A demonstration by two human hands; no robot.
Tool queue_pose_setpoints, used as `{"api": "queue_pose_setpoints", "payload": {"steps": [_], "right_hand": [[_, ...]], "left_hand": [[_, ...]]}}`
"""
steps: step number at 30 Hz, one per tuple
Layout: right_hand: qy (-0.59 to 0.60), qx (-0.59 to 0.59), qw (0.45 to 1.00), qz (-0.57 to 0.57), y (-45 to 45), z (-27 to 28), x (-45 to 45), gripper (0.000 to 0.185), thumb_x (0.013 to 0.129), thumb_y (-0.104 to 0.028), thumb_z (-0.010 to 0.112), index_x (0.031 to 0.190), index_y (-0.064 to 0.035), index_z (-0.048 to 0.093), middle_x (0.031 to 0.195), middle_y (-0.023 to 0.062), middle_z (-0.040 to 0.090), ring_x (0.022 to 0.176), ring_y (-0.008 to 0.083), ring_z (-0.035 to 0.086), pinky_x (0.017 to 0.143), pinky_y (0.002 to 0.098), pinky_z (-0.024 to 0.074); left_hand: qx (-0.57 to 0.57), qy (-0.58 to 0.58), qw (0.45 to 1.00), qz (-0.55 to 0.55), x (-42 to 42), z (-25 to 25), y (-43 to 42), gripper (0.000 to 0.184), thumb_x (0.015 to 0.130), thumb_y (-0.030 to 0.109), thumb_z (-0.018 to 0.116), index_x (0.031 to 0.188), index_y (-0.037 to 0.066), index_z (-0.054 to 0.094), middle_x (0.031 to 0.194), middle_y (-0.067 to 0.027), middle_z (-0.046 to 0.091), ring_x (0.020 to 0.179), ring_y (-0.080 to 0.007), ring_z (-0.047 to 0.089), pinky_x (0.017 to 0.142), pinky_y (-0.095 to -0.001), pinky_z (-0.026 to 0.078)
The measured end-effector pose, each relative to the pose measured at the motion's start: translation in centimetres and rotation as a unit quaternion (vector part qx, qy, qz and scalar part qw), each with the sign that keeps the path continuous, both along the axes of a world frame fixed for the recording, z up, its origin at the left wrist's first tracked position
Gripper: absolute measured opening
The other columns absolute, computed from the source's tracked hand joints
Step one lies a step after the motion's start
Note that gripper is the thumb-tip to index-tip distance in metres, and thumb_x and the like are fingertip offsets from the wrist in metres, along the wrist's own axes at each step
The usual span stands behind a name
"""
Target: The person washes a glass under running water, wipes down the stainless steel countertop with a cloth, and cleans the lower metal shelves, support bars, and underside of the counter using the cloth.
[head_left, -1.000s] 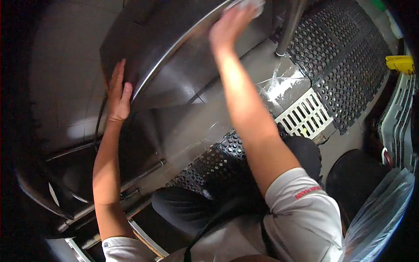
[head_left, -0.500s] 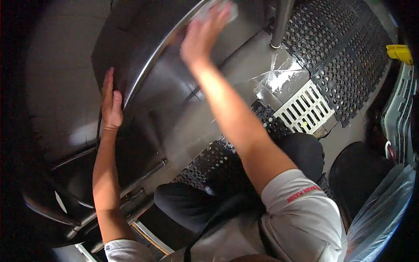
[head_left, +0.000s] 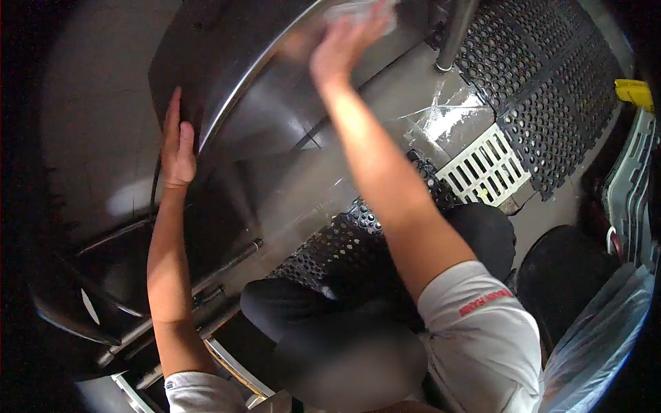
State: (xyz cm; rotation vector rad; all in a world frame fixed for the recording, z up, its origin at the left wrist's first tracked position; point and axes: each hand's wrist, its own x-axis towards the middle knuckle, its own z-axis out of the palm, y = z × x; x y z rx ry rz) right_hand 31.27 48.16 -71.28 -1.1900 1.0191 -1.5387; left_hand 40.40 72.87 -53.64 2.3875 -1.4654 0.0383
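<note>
A shiny dark metal panel (head_left: 268,103) with a bright curved edge fills the upper left. Against its surface near the top, my right hand (head_left: 341,51) presses a whitish, crumpled cloth (head_left: 361,14), fingers over it. My left hand (head_left: 179,148) rests flat at the lower left end of the bright edge, fingers stretched upward and thumb apart, with nothing held in it.
A metal leg (head_left: 456,38) stands on the wet floor beside black perforated mats (head_left: 544,76). A white drain grate (head_left: 485,168) lies right of my forearm. At the right are a yellow object (head_left: 633,93), grey slatted plastic (head_left: 630,179) and clear plastic sheeting (head_left: 599,337).
My right hand with the cloth swept left and down along the panel, then moved back slightly right. My left hand shifted only slightly against the panel edge.
</note>
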Motion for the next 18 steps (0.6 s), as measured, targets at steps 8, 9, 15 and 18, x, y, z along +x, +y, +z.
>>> {"api": "queue_pose_setpoints", "payload": {"steps": [8,9,15,18], "right_hand": [[0.031,0.059,0.992,0.103,13.8,-3.8,1.5,0.071,0.102,-0.044,0.035,0.152,0.0018,0.015,0.159,0.0289,0.004,0.146,0.0474,0.003,0.115,0.0624,0.0061],[0.06,-0.015,0.986,0.154,13.1,-2.0,1.2,0.072,0.099,-0.039,0.042,0.15,0.005,0.016,0.157,0.0313,0.003,0.146,0.0476,0.002,0.117,0.0588,0.0046],[-0.011,-0.031,0.999,0.007,-2.5,-3.9,-0.3,0.059,0.103,-0.03,0.037,0.145,0.0083,0.023,0.156,0.0331,0.004,0.147,0.0439,0.006,0.119,0.0518,0.0084],[-0.055,0.202,0.977,0.038,-0.2,-8.3,-0.6,0.068,0.105,-0.039,0.03,0.15,0.0086,0.013,0.158,0.0312,-0.001,0.149,0.0379,0.004,0.121,0.0435,0.0086]], "left_hand": [[0.003,-0.044,0.999,-0.015,0.7,-0.1,0.5,0.066,0.102,0.049,0.033,0.15,0.003,0.032,0.154,-0.0158,0.036,0.143,-0.0333,0.031,0.118,-0.0407,0.017],[0.004,-0.046,0.999,-0.022,1.1,-0.2,0.6,0.066,0.102,0.048,0.033,0.15,0.003,0.032,0.154,-0.0158,0.036,0.143,-0.033,0.031,0.118,-0.0406,0.017],[0.005,-0.042,0.999,-0.004,0.5,-0.3,0.2,0.065,0.103,0.048,0.03,0.15,0.003,0.033,0.154,-0.0159,0.036,0.144,-0.0319,0.031,0.119,-0.0405,0.016],[-0.01,-0.03,0.999,0.01,0.6,-0.3,0.5,0.068,0.103,0.051,0.028,0.15,0.002,0.033,0.154,-0.0164,0.036,0.144,-0.0322,0.031,0.118,-0.0407,0.017]]}}
